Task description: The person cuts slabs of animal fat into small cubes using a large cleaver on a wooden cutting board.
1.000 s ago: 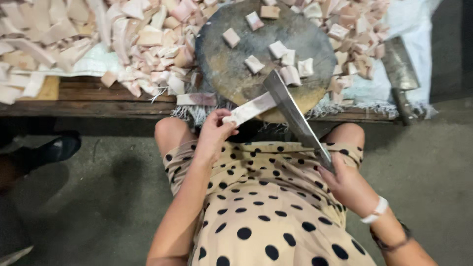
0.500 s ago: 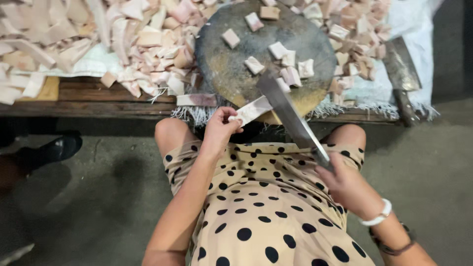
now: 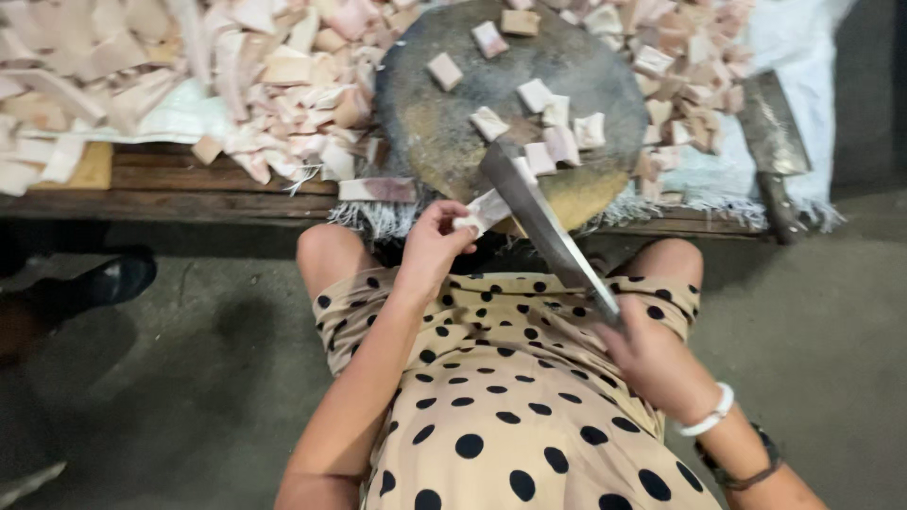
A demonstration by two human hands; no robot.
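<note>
My left hand [image 3: 433, 247] pinches a pale strip of meat skin [image 3: 485, 210] and holds it at the near edge of a round dark chopping block [image 3: 425, 123]. My right hand [image 3: 652, 359] grips the handle of a long cleaver [image 3: 539, 222], whose blade lies across the strip, tip over the block. Several cut squares [image 3: 553, 142] lie on the block.
A large heap of pale strips and pieces [image 3: 236, 76] covers the low wooden bench [image 3: 189, 189] left of the block. A second cleaver [image 3: 773, 142] rests on white sheeting at the right. A dark shoe [image 3: 94, 283] stands on the concrete floor at left.
My left hand has drawn the strip a little nearer to me under the blade. The cleaver has shifted slightly along with it.
</note>
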